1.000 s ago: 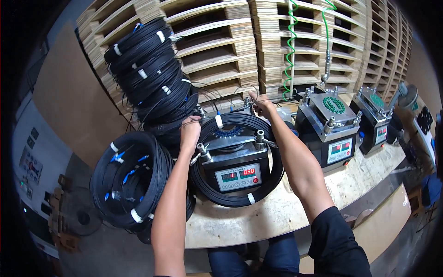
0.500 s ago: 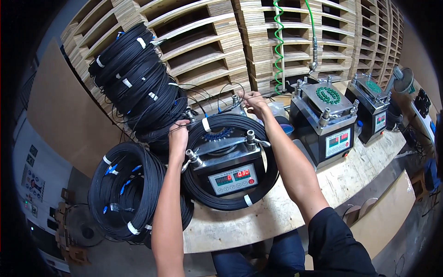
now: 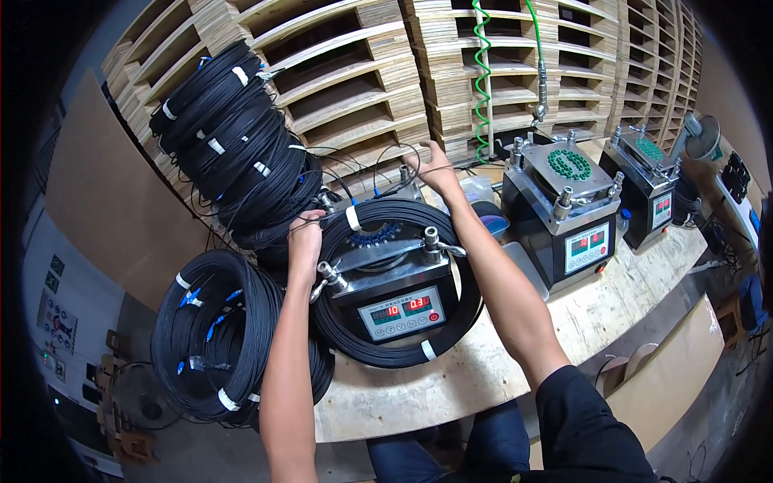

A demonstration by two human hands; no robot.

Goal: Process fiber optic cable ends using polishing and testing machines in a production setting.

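A coil of black cable (image 3: 463, 315) with white tape bands hangs around a metal bench machine (image 3: 386, 279) with a lit red display. On the machine's top sits a ring of blue pieces (image 3: 378, 236). My left hand (image 3: 305, 237) is closed on a thin black cable beside the machine's rear left post. Behind the rear right post is my right hand (image 3: 435, 171), with one finger raised and a thin cable running across it; its grip is partly hidden. A blue connector (image 3: 376, 192) on a looped cable stands at the machine's back.
A tall stack of black cable coils (image 3: 241, 145) leans at the back left, with more coils (image 3: 169, 338) in front. Two similar machines (image 3: 569, 229) (image 3: 644, 193) with green tops stand to the right on the wooden table (image 3: 451, 394). Pallets (image 3: 338, 64) rise behind; a green coiled hose (image 3: 481, 88) hangs there.
My right hand has moved slightly up and left, and a finger has lifted. The machine's red display digits have changed. My left hand stays by the rear left post.
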